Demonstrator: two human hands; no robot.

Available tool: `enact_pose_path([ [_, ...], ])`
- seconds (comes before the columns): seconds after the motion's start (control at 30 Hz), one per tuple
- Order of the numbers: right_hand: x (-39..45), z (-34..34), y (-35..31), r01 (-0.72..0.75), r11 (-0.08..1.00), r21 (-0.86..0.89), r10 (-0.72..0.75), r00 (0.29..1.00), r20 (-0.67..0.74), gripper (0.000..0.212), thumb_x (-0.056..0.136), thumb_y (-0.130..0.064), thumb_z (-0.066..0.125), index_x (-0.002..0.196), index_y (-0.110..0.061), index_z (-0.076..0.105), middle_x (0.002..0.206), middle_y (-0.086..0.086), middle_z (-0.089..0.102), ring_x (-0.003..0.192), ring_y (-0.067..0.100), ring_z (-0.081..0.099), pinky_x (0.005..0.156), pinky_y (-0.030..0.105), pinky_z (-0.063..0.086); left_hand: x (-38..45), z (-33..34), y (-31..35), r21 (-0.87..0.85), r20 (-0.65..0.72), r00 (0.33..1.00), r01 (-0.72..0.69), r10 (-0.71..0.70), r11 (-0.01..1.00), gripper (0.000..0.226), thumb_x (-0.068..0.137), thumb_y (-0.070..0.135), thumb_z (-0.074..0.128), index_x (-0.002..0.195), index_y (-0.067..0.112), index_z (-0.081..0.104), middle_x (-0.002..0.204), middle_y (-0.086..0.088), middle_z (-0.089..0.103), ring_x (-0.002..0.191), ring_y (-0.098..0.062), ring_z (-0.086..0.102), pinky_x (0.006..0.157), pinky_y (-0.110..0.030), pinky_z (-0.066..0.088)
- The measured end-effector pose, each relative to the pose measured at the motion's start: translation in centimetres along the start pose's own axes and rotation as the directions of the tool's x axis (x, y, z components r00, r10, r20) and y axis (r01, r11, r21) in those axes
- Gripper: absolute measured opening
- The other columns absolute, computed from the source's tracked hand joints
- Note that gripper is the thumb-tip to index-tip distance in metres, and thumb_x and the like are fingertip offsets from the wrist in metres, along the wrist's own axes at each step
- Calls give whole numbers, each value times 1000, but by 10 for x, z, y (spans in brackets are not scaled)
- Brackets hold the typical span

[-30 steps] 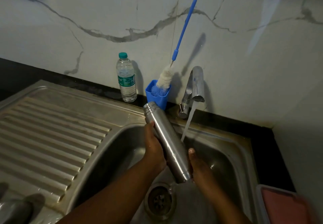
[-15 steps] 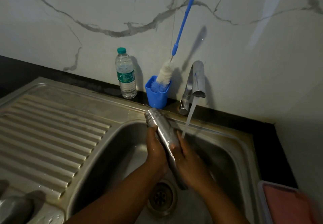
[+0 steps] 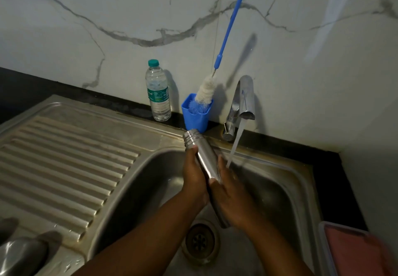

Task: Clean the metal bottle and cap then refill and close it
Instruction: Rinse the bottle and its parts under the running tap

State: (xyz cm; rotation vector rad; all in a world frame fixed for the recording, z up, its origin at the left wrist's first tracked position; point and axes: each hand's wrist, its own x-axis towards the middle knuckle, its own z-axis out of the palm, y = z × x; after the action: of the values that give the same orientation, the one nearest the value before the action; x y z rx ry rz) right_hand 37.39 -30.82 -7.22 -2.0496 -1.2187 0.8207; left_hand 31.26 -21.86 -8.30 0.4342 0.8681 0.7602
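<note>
One view only, head-worn, wide-angle. I look forward and steeply down, close over the stainless steel sink basin [image 3: 280, 189]; ribbed steel drainboard [image 3: 64, 163] at nine o'clock, white veined marble wall [image 3: 107, 17] at twelve.

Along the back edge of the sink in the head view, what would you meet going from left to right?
Plastic water bottle → blue cup holding the bottle brush → running tap.

drainboard [image 3: 64, 157] open, blue cup [image 3: 196, 119], tap [image 3: 243, 103] behind
</note>
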Motion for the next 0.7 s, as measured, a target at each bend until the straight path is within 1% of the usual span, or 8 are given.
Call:
enact_pose_path([
  [0.1, -25, -4, 3, -206, 963, 173, 214, 976, -28, 50, 96, -52, 33, 144, -36, 31, 137, 1, 49, 114, 14, 52, 91, 25, 40, 8, -4, 2, -16, -5, 999, 38, -38, 999, 63, 78, 64, 61, 112, 11, 61, 93, -19, 68, 77, -31, 68, 74, -43, 57],
  [0.17, -20, -13, -7, -372, 796, 477, 407, 913, 34, 43, 96, -51, 35, 119, -21, 55, 103, 2, 62, 91, 14, 59, 77, 26, 44, 10, -5, -11, 87, -14, 998, 68, -67, 994, 90, 55, 72, 78, 121, 14, 58, 104, -18, 70, 86, -34, 72, 81, -52, 58],
  [0.23, -8, -21, -19, -395, 626, 672, 463, 882, 88, 39, 93, -53, 41, 101, -19, 58, 90, 7, 62, 81, 20, 61, 71, 30, 47, -1, -2, -31, 213, 4, 992, 121, -124, 970, 105, 45, 68, 87, 130, 16, 52, 113, -19, 69, 92, -37, 72, 82, -53, 58],
  [0.33, 17, -36, -40, -303, 563, 769, 438, 898, 34, 38, 95, -54, 36, 97, -21, 56, 88, 7, 62, 79, 22, 62, 69, 32, 50, -11, 1, -47, 307, 68, 994, 55, -79, 950, 93, 49, 60, 85, 124, 12, 57, 105, -17, 72, 89, -33, 73, 81, -48, 60],
  [0.5, 21, -21, -27, -206, 850, 485, 274, 959, -72, 42, 98, -50, 33, 122, -23, 55, 110, 8, 63, 96, 21, 62, 90, 42, 50, 3, 3, -28, 205, 70, 998, -15, 1, 979, 65, 70, 59, 70, 116, 12, 67, 108, -20, 71, 102, -38, 68, 99, -57, 49],
  [0.57, 1, -5, -8, -241, 929, 280, 254, 967, -9, 40, 97, -50, 33, 132, -33, 44, 125, 7, 58, 98, 17, 60, 83, 32, 51, 10, 0, -15, 138, -42, 999, -19, 25, 990, 59, 77, 57, 68, 118, 15, 63, 110, -20, 69, 102, -38, 67, 97, -56, 50],
  [0.63, -17, 3, 6, -319, 937, 138, 315, 948, 52, 51, 97, -50, 34, 145, -34, 29, 143, 2, 45, 115, 17, 52, 87, 22, 40, 16, -7, -1, 77, -185, 982, -12, 26, 997, 56, 77, 56, 70, 115, 16, 62, 106, -18, 69, 96, -35, 68, 92, -53, 53],
  [0.7, -21, 7, 15, -343, 907, 243, 357, 934, -16, 47, 96, -46, 42, 139, -26, 42, 141, 0, 47, 118, 16, 50, 95, 23, 35, 21, -15, 6, 2, -274, 962, 7, -6, 1000, 61, 70, 58, 74, 111, 15, 63, 101, -17, 71, 91, -35, 70, 90, -53, 55],
])
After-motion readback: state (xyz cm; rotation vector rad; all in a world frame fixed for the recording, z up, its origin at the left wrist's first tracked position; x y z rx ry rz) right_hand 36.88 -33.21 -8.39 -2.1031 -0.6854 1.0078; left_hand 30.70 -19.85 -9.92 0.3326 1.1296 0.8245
